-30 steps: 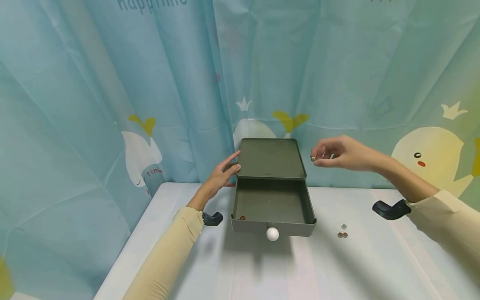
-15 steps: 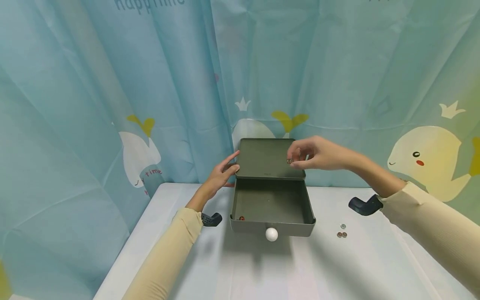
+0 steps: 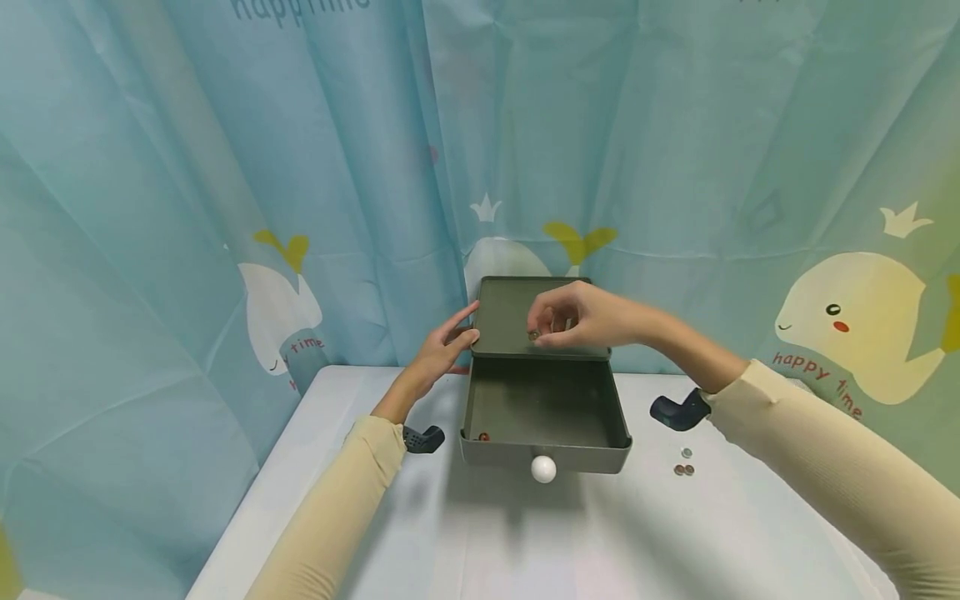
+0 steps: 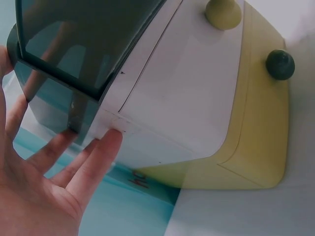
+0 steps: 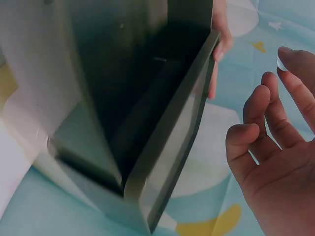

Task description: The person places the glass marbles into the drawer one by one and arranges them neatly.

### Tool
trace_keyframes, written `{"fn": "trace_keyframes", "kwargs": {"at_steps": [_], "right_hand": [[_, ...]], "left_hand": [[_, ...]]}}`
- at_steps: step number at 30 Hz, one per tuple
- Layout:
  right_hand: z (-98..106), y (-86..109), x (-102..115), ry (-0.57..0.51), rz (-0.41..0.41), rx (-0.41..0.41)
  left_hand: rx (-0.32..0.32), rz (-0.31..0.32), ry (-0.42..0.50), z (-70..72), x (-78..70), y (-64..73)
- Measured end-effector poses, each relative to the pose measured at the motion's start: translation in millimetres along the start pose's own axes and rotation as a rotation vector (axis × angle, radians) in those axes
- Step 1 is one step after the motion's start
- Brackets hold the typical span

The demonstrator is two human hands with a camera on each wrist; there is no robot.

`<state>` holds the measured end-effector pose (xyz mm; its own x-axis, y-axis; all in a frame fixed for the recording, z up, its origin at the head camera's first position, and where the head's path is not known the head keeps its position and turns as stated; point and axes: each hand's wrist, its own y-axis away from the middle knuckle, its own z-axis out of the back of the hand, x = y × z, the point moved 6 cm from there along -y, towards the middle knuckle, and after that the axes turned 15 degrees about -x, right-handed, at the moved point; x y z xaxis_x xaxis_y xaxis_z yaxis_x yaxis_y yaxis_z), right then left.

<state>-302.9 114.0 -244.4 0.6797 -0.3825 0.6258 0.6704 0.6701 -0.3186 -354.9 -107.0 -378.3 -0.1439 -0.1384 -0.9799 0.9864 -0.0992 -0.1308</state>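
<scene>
My left hand [image 3: 438, 350] steadies the left side of a dark green drawer cabinet [image 3: 495, 312], its spread fingers touching the wall. The green top drawer [image 3: 498, 454] is pulled out toward me, with a white knob [image 3: 543, 469] on its front. A small reddish round piece [image 3: 483, 437] lies in its front left corner. Above the cabinet top, near its front edge, my right hand [image 3: 581, 317] pinches a small shiny round piece [image 3: 533, 335] between thumb and index finger. In the right wrist view only a clear edge of that piece [image 5: 281, 64] shows.
Several small round pieces, reddish [image 3: 684, 470] and silvery [image 3: 687, 452], lie on the white table right of the drawer. Under the green drawer, the left wrist view shows a white drawer [image 4: 187, 98] and a yellow one [image 4: 263, 123], both pushed in. A patterned curtain [image 3: 360, 208] hangs behind.
My right hand has moved left, from beside the cabinet to over its top, carrying the small round piece, and is slightly lower. The left hand and open drawer stay put.
</scene>
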Motion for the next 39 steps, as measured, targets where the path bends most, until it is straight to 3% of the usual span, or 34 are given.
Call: {"fn": "trace_keyframes", "kwargs": {"at_steps": [6,20,39], "right_hand": [[-18,-11.0,3,-0.031,0.048,0.035],[-51,-19.7,4,-0.114,0.045,0.131],[-69,-21.6,8,-0.113,0.046,0.203]], "left_hand": [[-0.004,0.014,-0.007,0.0,0.5,-0.3],[0.003,-0.004,-0.014,-2.1,0.3,-1.6],[0.003,-0.006,-0.015,-2.3,-1.8,-0.8]]}}
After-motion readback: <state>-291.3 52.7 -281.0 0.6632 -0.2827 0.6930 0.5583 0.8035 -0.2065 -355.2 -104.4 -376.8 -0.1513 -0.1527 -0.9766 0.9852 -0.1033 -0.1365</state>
